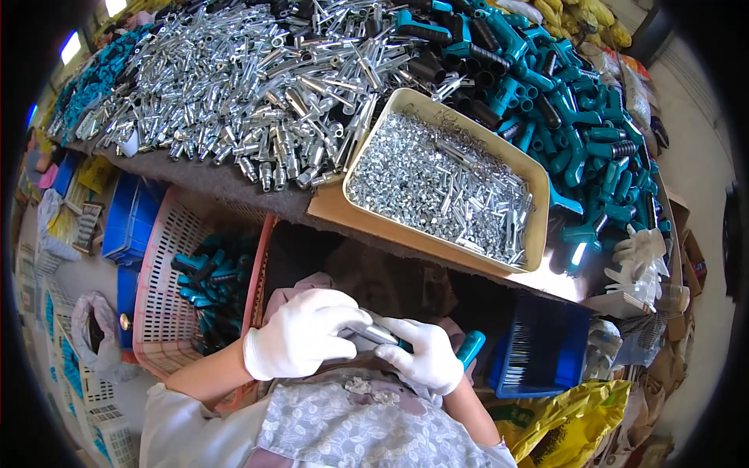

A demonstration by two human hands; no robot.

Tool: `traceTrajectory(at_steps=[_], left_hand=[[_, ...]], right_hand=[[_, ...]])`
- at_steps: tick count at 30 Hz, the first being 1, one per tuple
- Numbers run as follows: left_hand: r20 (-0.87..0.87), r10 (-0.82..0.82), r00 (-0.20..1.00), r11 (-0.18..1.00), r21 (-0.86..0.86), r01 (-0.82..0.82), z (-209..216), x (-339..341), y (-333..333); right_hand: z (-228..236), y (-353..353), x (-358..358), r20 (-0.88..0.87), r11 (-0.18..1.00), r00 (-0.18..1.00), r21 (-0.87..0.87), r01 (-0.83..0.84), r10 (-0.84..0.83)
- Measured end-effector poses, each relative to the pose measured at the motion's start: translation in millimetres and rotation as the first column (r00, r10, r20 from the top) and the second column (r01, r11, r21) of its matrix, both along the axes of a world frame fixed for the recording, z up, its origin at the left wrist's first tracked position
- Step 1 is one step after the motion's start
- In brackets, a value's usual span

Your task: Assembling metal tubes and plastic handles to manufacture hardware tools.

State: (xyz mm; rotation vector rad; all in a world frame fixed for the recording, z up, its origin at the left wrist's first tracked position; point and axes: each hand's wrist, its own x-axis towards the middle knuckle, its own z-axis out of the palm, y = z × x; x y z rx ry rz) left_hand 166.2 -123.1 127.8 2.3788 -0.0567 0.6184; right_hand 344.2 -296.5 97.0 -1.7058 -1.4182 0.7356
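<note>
Both my hands wear white gloves and meet in front of my lap. My left hand [306, 334] has its fingers curled around a grey metal part [378, 334]. My right hand [421, 356] is closed on a tool whose teal handle [470, 348] sticks out past the palm on the right. Between the hands the metal part runs up to a bit of teal near the right fingertips. My fingers hide the place where metal and handle meet, and I cannot tell whether they are joined.
Ahead, the bench holds a heap of silver metal fittings [226, 86] and a pile of teal handles [581, 140]. A cream tray [538, 226] of small metal pieces sits between. Below stand a pink basket [160, 288] at left and a blue bin [558, 335] at right.
</note>
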Motion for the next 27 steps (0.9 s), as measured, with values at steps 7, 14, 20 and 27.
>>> traceTrajectory(at_steps=[7,14,20,27], left_hand=[[-0.353,0.055,0.934,0.883,-0.420,-0.211,-2.3,-4.6,1.2],[-0.279,0.169,0.945,0.894,-0.359,-0.266,7.5,-4.5,1.5],[0.003,-0.037,0.999,0.992,0.118,0.036,5.8,-1.6,-1.3],[-0.307,0.045,0.951,0.954,-0.270,-0.132,-1.9,3.6,1.5]], right_hand=[[3.2,4.5,-2.3,0.085,0.999,0.996,-0.047,-0.029,0.033],[6.3,3.4,1.1,0.081,0.998,0.996,-0.050,-0.030,0.034],[-5.4,0.7,8.2,0.048,0.997,0.996,0.029,-0.078,0.077],[-2.9,2.3,8.7,0.069,0.997,0.995,-0.049,-0.065,0.069]])
